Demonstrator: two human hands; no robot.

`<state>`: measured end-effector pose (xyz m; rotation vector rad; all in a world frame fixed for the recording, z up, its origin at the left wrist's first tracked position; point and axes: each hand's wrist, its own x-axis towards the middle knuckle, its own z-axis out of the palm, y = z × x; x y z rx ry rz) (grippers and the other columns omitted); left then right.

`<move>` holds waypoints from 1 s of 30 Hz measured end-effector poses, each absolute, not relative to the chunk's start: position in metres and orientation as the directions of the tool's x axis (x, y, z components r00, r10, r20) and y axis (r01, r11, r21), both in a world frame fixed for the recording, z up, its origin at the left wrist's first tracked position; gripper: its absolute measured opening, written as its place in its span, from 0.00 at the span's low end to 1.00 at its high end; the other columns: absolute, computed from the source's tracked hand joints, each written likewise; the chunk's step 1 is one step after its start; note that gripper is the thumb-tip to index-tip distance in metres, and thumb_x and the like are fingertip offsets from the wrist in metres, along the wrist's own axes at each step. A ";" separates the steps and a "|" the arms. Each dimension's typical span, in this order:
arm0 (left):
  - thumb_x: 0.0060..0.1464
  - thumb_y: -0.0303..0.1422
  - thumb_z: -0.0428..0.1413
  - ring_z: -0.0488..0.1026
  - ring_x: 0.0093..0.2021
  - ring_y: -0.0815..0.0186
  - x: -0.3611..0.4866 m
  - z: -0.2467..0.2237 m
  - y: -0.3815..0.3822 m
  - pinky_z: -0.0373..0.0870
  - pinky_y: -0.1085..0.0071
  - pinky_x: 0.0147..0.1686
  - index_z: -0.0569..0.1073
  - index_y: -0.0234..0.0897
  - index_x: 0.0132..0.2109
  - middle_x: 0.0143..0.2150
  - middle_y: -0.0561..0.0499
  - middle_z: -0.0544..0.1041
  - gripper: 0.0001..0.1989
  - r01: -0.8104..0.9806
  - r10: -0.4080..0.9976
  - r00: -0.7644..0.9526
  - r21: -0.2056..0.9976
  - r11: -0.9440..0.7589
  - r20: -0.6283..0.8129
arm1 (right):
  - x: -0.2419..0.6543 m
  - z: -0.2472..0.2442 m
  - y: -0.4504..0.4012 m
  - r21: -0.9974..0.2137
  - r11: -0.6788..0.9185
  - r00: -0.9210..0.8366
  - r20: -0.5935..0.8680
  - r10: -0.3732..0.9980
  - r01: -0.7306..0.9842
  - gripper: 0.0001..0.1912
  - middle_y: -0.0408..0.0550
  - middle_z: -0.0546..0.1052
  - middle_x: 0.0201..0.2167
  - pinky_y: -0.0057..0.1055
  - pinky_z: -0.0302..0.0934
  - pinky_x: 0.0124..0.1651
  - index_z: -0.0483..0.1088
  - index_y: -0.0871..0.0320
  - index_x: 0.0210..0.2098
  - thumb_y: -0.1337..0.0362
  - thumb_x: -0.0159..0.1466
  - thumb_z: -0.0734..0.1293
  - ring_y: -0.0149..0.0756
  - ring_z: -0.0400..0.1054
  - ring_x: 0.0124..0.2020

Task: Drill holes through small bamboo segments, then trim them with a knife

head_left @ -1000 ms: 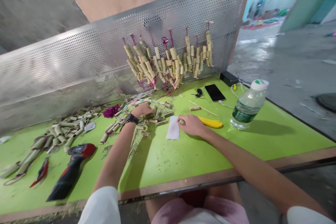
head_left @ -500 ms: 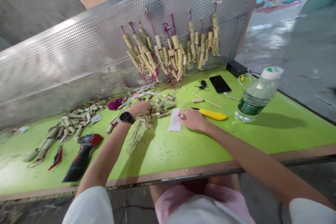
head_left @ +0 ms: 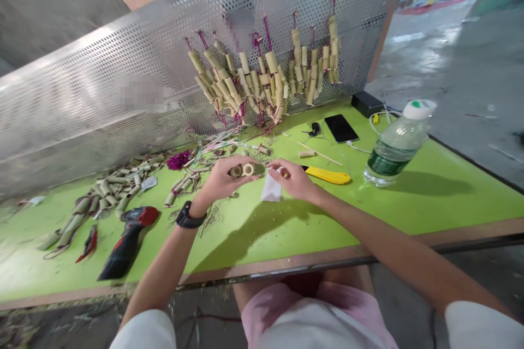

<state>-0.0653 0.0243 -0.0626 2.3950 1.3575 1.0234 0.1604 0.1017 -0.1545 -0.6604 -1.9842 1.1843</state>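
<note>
My left hand (head_left: 221,179), with a dark watch on its wrist, is closed around short bamboo tubes (head_left: 248,169). Two of their hollow ends face out between thumb and fingers. My right hand (head_left: 297,181) is just to the right, its fingers curled and pinching the top of a small white sheet of paper (head_left: 271,191). The hands are close together but apart. Behind my right hand lies a yellow utility knife (head_left: 328,175). A loose bamboo piece (head_left: 306,154) and a thin stick (head_left: 321,154) lie farther back.
Cut bamboo pieces (head_left: 107,187) are heaped at left, near a cordless drill (head_left: 127,242) and red-handled pliers (head_left: 88,244). Strung bamboo (head_left: 273,84) hangs on a perforated metal panel (head_left: 172,54). A phone (head_left: 341,128), keys (head_left: 314,130) and a water bottle (head_left: 395,147) stand or lie at right.
My left hand has come up from the bamboo scraps and moved right, now gripping bamboo tubes. My right hand has lifted slightly, the paper still at its fingers.
</note>
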 end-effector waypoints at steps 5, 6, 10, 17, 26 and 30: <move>0.61 0.54 0.66 0.69 0.28 0.69 -0.052 -0.075 0.023 0.65 0.72 0.29 0.83 0.37 0.47 0.34 0.50 0.81 0.23 0.635 0.857 0.272 0.586 -0.502 0.438 | 0.161 -0.158 0.103 -0.897 0.441 -0.599 0.341 0.725 0.022 0.17 0.50 0.81 0.41 0.31 0.69 0.33 0.76 0.56 0.51 0.51 0.74 0.66 0.34 0.73 0.32; 0.61 0.55 0.66 0.69 0.29 0.69 -0.053 -0.079 0.024 0.66 0.71 0.30 0.82 0.37 0.47 0.36 0.49 0.82 0.25 0.633 0.869 0.241 0.608 -0.478 0.432 | 0.162 -0.158 0.104 -0.896 0.445 -0.604 0.346 0.718 0.015 0.17 0.50 0.81 0.40 0.31 0.68 0.32 0.77 0.56 0.50 0.51 0.73 0.67 0.34 0.72 0.31; 0.60 0.58 0.64 0.70 0.32 0.67 -0.054 -0.096 0.027 0.67 0.70 0.33 0.82 0.36 0.48 0.38 0.48 0.82 0.28 0.607 0.911 0.167 0.690 -0.396 0.376 | 0.163 -0.159 0.104 -0.901 0.433 -0.620 0.349 0.703 -0.016 0.20 0.48 0.80 0.36 0.30 0.64 0.29 0.77 0.58 0.48 0.47 0.69 0.71 0.33 0.69 0.28; 0.59 0.60 0.64 0.72 0.33 0.66 -0.050 -0.114 0.034 0.68 0.70 0.35 0.82 0.36 0.47 0.38 0.47 0.82 0.29 0.528 0.936 0.174 0.774 -0.351 0.306 | 0.163 -0.167 0.107 -0.891 0.454 -0.635 0.335 0.696 0.028 0.27 0.45 0.76 0.27 0.29 0.55 0.28 0.77 0.58 0.37 0.39 0.70 0.67 0.32 0.63 0.25; 0.58 0.57 0.67 0.72 0.30 0.66 -0.033 -0.110 0.020 0.67 0.70 0.30 0.83 0.36 0.43 0.36 0.47 0.83 0.26 0.580 0.928 0.177 0.727 -0.368 0.328 | 0.166 -0.184 0.117 -0.850 0.511 -0.722 0.277 0.634 0.123 0.34 0.44 0.74 0.24 0.28 0.54 0.26 0.72 0.57 0.29 0.34 0.73 0.59 0.30 0.62 0.22; 0.64 0.50 0.65 0.74 0.28 0.68 -0.020 -0.097 0.007 0.66 0.72 0.28 0.83 0.38 0.46 0.36 0.48 0.84 0.19 0.694 0.885 0.231 0.569 -0.441 0.405 | 0.167 -0.187 0.120 -0.866 0.477 -0.757 0.212 0.618 0.147 0.39 0.43 0.71 0.21 0.28 0.54 0.24 0.68 0.56 0.26 0.28 0.71 0.55 0.29 0.59 0.19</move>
